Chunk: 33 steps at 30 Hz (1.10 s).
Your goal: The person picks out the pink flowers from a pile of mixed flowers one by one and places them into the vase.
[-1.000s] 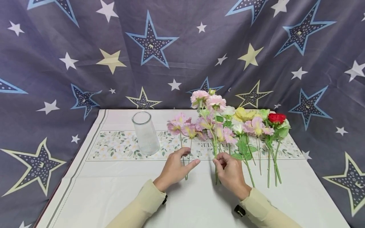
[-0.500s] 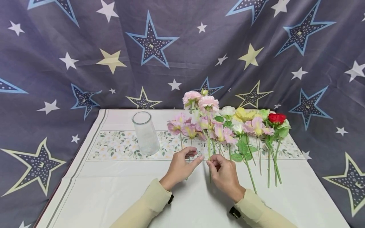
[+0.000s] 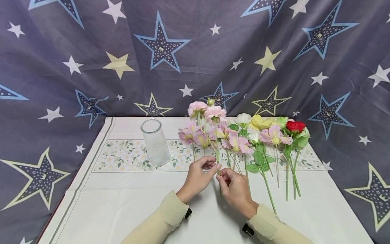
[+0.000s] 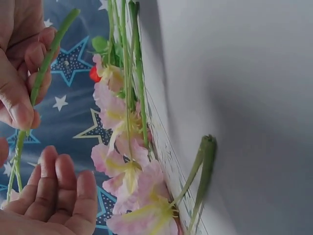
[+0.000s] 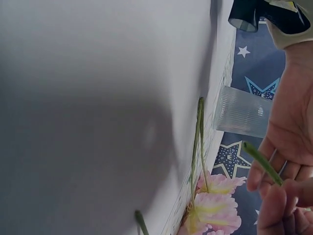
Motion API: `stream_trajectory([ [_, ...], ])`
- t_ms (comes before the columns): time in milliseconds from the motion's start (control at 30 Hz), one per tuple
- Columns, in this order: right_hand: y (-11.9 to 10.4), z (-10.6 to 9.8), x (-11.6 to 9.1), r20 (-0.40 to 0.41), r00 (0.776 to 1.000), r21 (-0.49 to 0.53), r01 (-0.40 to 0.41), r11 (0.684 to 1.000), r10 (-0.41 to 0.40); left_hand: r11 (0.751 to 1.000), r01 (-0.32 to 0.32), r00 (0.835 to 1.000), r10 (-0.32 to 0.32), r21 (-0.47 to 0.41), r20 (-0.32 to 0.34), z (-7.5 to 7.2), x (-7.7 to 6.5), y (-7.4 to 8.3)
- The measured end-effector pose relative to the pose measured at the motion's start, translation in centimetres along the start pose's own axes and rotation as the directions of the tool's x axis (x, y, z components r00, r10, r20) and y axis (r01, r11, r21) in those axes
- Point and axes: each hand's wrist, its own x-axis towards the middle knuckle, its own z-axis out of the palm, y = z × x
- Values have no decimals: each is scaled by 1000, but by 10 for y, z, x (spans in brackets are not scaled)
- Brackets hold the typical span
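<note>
The pink spray (image 3: 215, 113) is further left than a second ago, its heads slightly lower and now over the irises (image 3: 201, 138). The right hand (image 3: 234, 189) carries it, pinching the stem (image 5: 261, 162) between thumb and fingers, with the cut end bare below the grip. The left hand (image 3: 198, 178) has shifted right to meet it, thumb and fingers loosely spread, holding nothing that shows; its thumb tip is right by the stem, though whether they touch I cannot tell.

So the gap between the hands has narrowed, and the spray is upright, clear of the counter (image 3: 122, 210) and within the left hand's reach. I read this as the stem being brought between both hands, with the right alone in charge of it so far.

The vase (image 3: 158, 149) has not moved and stands left of both hands, well apart from the spray's stem. The red rose (image 3: 295, 126) and the flowers beside it lie undisturbed on the right.
</note>
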Motion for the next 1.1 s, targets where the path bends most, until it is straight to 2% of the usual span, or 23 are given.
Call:
stream_trajectory([
  [233, -2, 4, -4, 26, 1000, 35, -16, 999, 15, 1000, 7, 999, -8, -8, -44, 2, 1, 2],
  [400, -2, 6, -5, 39, 999, 38, -24, 999, 22, 1000, -6, 998, 7, 17, -62, 1, 1, 4],
  [600, -3, 7, -5, 51, 998, 42, -37, 998, 34, 999, 12, 997, -8, 52, -77, 0, 1, 3],
  [1100, -1, 5, -2, 43, 999, 46, -31, 998, 29, 997, 0, 994, 9, 76, -112, -10, 4, 8],
])
